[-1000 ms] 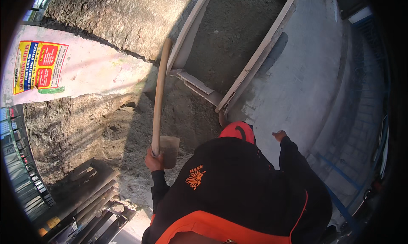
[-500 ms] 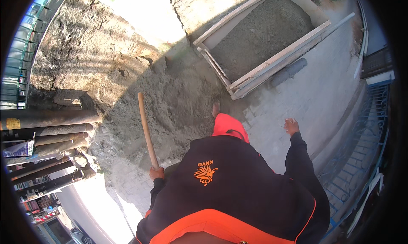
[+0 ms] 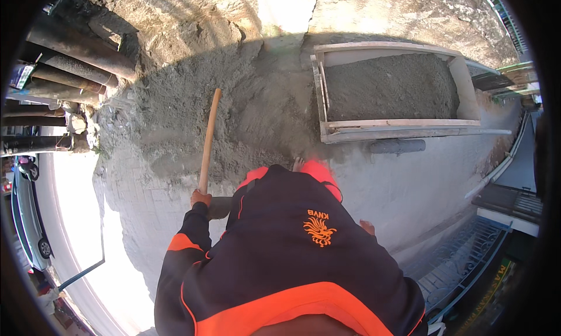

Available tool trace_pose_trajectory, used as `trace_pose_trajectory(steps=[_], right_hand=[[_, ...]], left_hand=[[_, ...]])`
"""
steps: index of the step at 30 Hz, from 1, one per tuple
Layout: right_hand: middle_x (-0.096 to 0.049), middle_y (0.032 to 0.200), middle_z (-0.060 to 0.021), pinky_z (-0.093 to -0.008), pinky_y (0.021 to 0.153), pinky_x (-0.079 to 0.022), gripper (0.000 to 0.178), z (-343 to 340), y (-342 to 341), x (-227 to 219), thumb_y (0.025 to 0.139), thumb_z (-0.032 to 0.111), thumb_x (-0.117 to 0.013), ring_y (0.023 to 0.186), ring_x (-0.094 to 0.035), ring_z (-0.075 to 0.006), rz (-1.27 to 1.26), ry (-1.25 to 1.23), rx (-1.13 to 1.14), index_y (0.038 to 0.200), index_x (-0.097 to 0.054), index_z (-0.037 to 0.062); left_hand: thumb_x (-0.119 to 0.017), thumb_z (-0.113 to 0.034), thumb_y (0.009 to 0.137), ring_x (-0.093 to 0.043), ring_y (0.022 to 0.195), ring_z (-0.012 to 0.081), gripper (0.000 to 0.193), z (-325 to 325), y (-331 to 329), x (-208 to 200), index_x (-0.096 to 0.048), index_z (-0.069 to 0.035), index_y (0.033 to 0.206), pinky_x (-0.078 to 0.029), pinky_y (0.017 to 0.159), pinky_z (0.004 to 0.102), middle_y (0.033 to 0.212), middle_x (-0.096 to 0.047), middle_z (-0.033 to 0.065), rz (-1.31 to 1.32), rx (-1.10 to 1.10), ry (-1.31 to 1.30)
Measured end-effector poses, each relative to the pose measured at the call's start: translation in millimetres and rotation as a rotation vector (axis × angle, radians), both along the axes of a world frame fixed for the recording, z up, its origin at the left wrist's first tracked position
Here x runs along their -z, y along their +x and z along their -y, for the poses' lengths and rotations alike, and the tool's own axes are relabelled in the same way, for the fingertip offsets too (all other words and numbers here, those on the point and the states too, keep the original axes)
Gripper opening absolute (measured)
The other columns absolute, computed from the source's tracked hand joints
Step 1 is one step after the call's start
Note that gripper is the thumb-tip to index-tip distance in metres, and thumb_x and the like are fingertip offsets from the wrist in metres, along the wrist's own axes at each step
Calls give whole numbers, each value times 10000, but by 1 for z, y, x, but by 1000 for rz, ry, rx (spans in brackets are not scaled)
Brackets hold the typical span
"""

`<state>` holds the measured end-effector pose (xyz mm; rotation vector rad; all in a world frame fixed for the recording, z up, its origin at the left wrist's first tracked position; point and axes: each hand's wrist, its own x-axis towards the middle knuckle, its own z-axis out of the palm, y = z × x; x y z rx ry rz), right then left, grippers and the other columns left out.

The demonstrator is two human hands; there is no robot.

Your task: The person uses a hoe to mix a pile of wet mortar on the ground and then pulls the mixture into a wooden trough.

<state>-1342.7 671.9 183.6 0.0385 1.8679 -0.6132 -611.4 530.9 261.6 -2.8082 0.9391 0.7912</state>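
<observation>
My left hand is closed round a hoe, gripping its pale wooden handle near the head. The handle points up and away from me, over the grey sand. Beside that hand, the hoe's flat grey blade shows in part; my jacket covers the rest. My right hand hangs close to my right side, mostly behind the jacket, and its fingers cannot be made out. Ahead to the right stands a wooden trough filled with grey sand or mortar.
Loose grey sand spreads over the paving before my feet. A rough rock face rises beyond. Dark pipes are stacked at the left. A road with a parked car lies far left; a blue metal railing stands at the right.
My view has turned, so the trough sits more level and lower at the right. My right hand has come in from out at the side to my body. The left still grips the hoe.
</observation>
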Motion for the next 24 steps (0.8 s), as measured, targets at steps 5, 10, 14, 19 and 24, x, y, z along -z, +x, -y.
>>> trace_pose_trajectory(steps=[5,10,14,19,24], right_hand=[[-628,850,-44,-312,563,-451,302,217,-23,-140,914,322,-612,688,-628,-161,-247,-145,-337,1127,-565,114],[-628,973,-82,-322,582,-460,374,285,-98,-160,916,380,-584,754,-631,-175,-314,-214,-378,1189,-532,130],[-630,929,-78,-342,630,-463,335,290,-79,-143,918,355,-561,764,-625,-197,-334,-93,-340,1136,-562,100],[-631,932,-99,-374,580,-450,332,266,2,-112,914,349,-533,729,-625,-218,-216,-77,-409,1121,-557,91],[-630,906,-124,-414,523,-426,324,243,92,-80,916,363,-534,675,-623,-273,-75,32,-449,1114,-545,107]], left_hand=[[-690,-244,679,-661,1012,387,452,-22,-51,17,-636,-15,1065,-518,910,459,1036,-687,224,-49,-100,78],[-691,-243,667,-669,981,397,455,-39,-78,22,-639,-3,1050,-526,896,459,1001,-692,236,-54,-199,12],[-697,-251,659,-672,973,396,458,-63,-77,6,-647,-2,1040,-528,892,456,993,-694,233,-61,-282,13],[-709,-261,660,-667,1003,384,457,-116,-46,8,-654,-1,1032,-526,904,447,1026,-691,229,-62,-357,110],[-721,-284,656,-646,1075,366,526,-161,14,11,-656,-19,1106,-502,966,427,1090,-681,217,-84,-419,165]])
